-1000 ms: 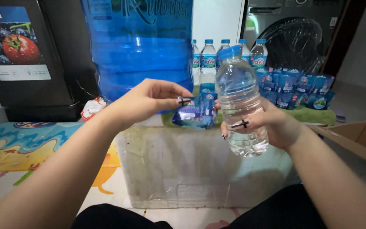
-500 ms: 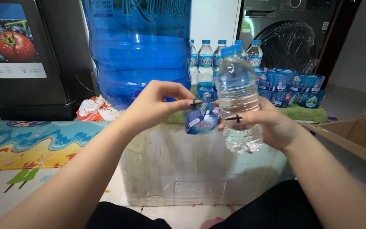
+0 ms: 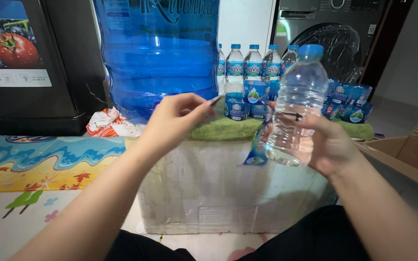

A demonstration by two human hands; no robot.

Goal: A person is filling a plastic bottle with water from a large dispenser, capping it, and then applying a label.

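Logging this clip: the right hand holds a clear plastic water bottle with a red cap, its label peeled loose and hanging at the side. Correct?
Not quite. In the head view the cap is blue, not red. The rest stands: the right hand holds the clear plastic water bottle, and its label hangs peeled loose at the side.
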